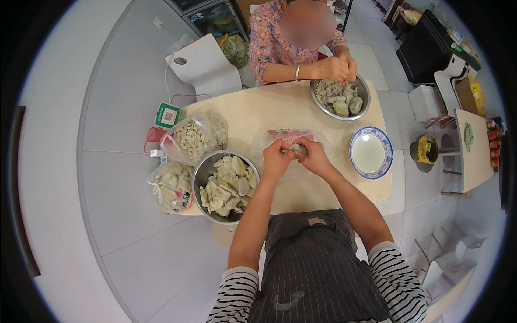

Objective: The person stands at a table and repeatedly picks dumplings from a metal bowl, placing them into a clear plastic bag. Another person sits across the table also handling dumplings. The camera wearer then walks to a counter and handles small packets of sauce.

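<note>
My left hand (275,159) and my right hand (315,159) meet over the middle of the table, fingers closed round a small grey-green lump (297,148). Both pinch it between thumbs and fingertips, which partly cover it. Beneath them lies a clear plastic bag (262,141) with red print, flat on the table. By my left forearm stands a steel bowl (197,177) heaped with larger pale green, doughy-looking chunks (229,185). To the right of my right hand sits a blue-and-white bowl (386,153) of cloudy whitish liquid.
Across the table a person (264,40) works with both hands above another steel bowl (364,102) of small bits and larger lumps. At the table's left edge are a bag of small pieces (194,139), a tied bag of lumps (171,185) and a green code sign (168,115).
</note>
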Demonstrator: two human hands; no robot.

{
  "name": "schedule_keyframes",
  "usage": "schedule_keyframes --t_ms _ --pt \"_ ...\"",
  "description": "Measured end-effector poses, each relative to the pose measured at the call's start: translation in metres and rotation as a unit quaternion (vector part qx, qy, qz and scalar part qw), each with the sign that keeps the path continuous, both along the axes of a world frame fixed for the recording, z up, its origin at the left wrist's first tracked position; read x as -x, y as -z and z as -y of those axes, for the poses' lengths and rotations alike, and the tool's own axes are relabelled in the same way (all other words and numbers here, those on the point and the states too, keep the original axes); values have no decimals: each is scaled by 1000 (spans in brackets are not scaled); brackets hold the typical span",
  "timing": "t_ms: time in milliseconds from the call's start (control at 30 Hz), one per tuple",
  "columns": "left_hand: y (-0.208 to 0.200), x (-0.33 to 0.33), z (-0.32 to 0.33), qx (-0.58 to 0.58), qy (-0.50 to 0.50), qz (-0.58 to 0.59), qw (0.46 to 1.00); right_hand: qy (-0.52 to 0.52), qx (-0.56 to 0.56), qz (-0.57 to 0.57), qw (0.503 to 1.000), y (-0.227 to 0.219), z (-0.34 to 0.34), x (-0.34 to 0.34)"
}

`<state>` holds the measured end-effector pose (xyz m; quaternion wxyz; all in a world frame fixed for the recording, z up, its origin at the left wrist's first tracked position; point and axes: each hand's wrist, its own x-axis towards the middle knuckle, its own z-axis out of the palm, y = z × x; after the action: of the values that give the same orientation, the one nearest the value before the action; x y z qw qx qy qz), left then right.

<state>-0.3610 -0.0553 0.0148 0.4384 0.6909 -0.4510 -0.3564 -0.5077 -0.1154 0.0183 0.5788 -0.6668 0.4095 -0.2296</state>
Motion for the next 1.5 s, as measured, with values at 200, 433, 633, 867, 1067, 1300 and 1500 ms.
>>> schedule_keyframes --t_ms 200,433,633,867,1067,1300,1500 --pt "21 -3 12 63 -72 188 978 95 39 -38 994 22 -10 -10" --pt "11 -15 21 -92 50 -256 961 34 85 -97 991 8 -6 -1" --pt "19 -17 18 -88 95 -212 969 28 158 -103 982 5 -8 -2" --pt "54 -4 16 2 -109 -309 945 135 -153 131 970 40 -16 -12" --pt "40 -11 19 1 -122 -103 987 90 32 -8 995 46 -15 -4" --pt "35 -16 14 -91 46 -242 965 33 119 -98 988 12 -1 -2" --pt "41 -13 10 -123 33 -296 947 51 85 -88 991 25 -1 1"
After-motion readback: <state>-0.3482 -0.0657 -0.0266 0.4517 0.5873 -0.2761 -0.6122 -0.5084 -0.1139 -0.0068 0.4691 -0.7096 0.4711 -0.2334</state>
